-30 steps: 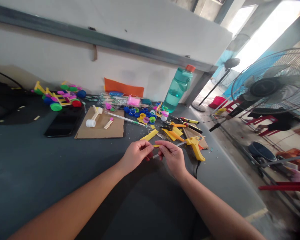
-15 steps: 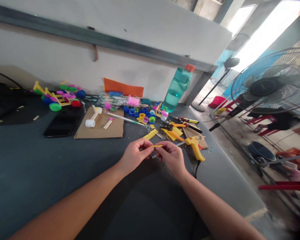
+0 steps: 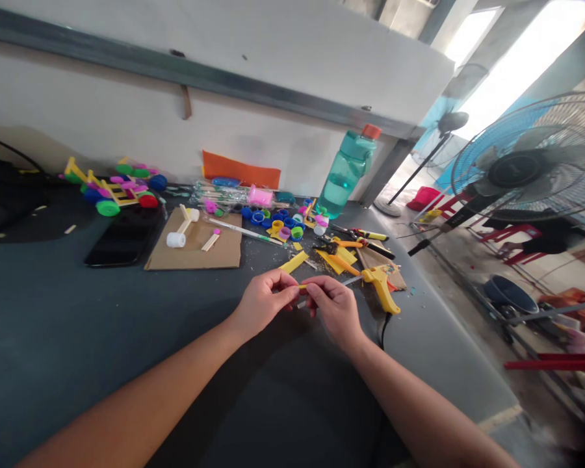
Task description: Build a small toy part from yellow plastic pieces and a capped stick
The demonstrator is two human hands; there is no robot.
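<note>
A narrow yellow strip [image 3: 302, 286] spans the small gap between my hands, mostly covered by the fingers. My left hand [image 3: 266, 298] pinches its left end between thumb and fingers. On the other side, the thumb and fingers of my right hand [image 3: 337, 309] close on the strip too. Just beyond them lies a flat yellow piece [image 3: 294, 262]. A yellow glue gun [image 3: 381, 289] rests to the right, its nozzle toward my right hand. Orange-handled pliers [image 3: 344, 244] lie behind it. A thin pale stick [image 3: 301, 304] shows beneath my fingers.
Cardboard [image 3: 195, 259] at left holds small sticks and white caps. Behind are coloured bottle caps [image 3: 257, 218], a teal water bottle [image 3: 344, 175] and an orange sheet [image 3: 244, 174]. A phone [image 3: 121, 242] and colourful wheeled models [image 3: 110, 195] stand far left. A fan [image 3: 517, 169] is beyond the table edge.
My right thumb and fingers have shifted slightly left along the yellow strip, so less of it shows. My left hand stays nearly still.
</note>
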